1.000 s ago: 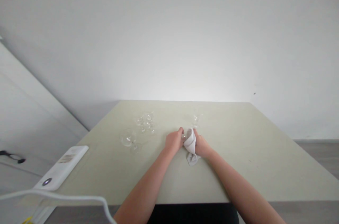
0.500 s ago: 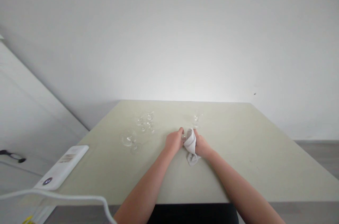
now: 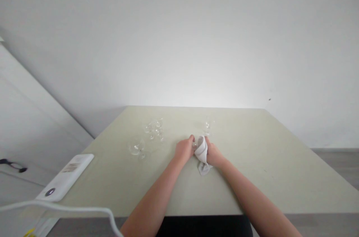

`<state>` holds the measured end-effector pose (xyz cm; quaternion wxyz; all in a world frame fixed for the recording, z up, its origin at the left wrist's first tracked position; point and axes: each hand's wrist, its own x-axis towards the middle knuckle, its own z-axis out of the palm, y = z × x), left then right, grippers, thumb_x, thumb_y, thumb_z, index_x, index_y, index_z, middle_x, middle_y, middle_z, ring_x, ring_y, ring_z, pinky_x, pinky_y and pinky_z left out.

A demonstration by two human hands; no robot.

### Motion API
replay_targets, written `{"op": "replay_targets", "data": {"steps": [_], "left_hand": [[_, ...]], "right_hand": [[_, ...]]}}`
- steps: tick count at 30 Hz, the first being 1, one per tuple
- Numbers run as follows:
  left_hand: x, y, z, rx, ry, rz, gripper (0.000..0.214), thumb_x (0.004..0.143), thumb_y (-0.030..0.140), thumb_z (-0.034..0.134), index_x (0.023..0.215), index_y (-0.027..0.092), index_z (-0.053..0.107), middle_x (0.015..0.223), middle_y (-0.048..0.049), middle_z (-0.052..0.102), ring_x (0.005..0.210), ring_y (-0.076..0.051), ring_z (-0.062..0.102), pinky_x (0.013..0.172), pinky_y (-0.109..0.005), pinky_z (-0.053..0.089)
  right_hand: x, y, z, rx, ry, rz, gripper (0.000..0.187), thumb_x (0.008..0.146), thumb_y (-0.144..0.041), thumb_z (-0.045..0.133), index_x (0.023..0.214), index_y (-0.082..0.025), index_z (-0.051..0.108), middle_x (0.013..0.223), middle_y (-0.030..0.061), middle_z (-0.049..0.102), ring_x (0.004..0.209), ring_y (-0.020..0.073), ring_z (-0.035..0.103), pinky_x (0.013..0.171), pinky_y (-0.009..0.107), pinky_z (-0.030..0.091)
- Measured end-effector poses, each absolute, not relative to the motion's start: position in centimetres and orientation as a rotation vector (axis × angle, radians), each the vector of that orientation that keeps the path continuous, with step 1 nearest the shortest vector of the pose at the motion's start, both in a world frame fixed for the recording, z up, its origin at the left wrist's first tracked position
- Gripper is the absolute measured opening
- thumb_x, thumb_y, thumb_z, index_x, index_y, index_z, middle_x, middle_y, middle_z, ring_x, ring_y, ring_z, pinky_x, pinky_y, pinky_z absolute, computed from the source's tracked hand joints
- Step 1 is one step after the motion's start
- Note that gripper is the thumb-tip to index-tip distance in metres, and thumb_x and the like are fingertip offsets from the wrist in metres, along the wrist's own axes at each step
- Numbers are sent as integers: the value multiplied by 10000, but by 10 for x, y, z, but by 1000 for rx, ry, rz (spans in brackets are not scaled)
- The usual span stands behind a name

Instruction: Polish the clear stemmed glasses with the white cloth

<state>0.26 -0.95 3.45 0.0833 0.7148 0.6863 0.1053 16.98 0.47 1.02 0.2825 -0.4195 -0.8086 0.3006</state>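
Observation:
My right hand [image 3: 213, 153] is closed on a white cloth [image 3: 201, 151], whose loose end hangs toward the front of the table. The cloth is wrapped around part of a clear glass [image 3: 194, 146]. My left hand [image 3: 185, 148] grips the glass from the left side, its thumb on top. Most of the glass is hidden by the cloth and fingers. Just beyond my right hand stands another clear stemmed glass [image 3: 208, 125]. Left of my left hand, a stemmed glass [image 3: 136, 147] is on the table, with a cluster of glasses [image 3: 155, 128] farther back.
The pale table [image 3: 252, 184] reaches back to a white wall [image 3: 179, 42]. A white box-like device [image 3: 67, 175] lies along its left edge. A white cable [image 3: 70, 208] crosses the lower left corner. At the left is a white cabinet [image 3: 33, 117] with a dark handle [image 3: 13, 165].

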Motion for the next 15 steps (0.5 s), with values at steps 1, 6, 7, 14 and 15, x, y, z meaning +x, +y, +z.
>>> {"op": "replay_targets", "data": {"steps": [1, 6, 7, 14, 15], "left_hand": [[3, -9, 34, 2131, 2052, 315, 232, 889, 341, 553, 1109, 269, 528, 875, -21, 707, 863, -192, 668, 701, -259, 407], [5, -11, 38, 2073, 2069, 299, 247, 887, 340, 557, 1122, 271, 525, 899, -25, 705, 900, -188, 663, 737, -258, 413], [5, -12, 38, 2063, 2074, 296, 246, 888, 342, 556, 1121, 271, 526, 897, -25, 705, 901, -189, 663, 738, -259, 413], [5, -11, 37, 2087, 2064, 318, 230, 896, 345, 553, 1113, 272, 528, 897, -24, 705, 888, -186, 665, 730, -258, 408], [4, -11, 36, 2089, 2062, 318, 230, 896, 345, 553, 1112, 272, 528, 898, -23, 705, 888, -185, 665, 729, -257, 406]], "right_hand": [[170, 5, 10, -1122, -2165, 812, 435, 775, -291, 635, 1121, -194, 389, 825, 66, 682, 740, 250, 679, 594, 280, 420], [170, 5, 9, -1118, -2149, 805, 413, 775, -311, 642, 1094, -214, 398, 832, 53, 678, 755, 250, 680, 599, 281, 420], [170, 5, 9, -1114, -2150, 805, 416, 774, -315, 643, 1096, -217, 397, 826, 49, 676, 751, 249, 679, 598, 282, 421], [171, 6, 7, -1102, -2150, 811, 421, 773, -306, 642, 1103, -215, 397, 824, 41, 673, 757, 237, 678, 611, 279, 427], [171, 7, 7, -1100, -2156, 810, 425, 772, -307, 644, 1104, -214, 396, 825, 41, 675, 755, 234, 677, 608, 277, 425]]}}
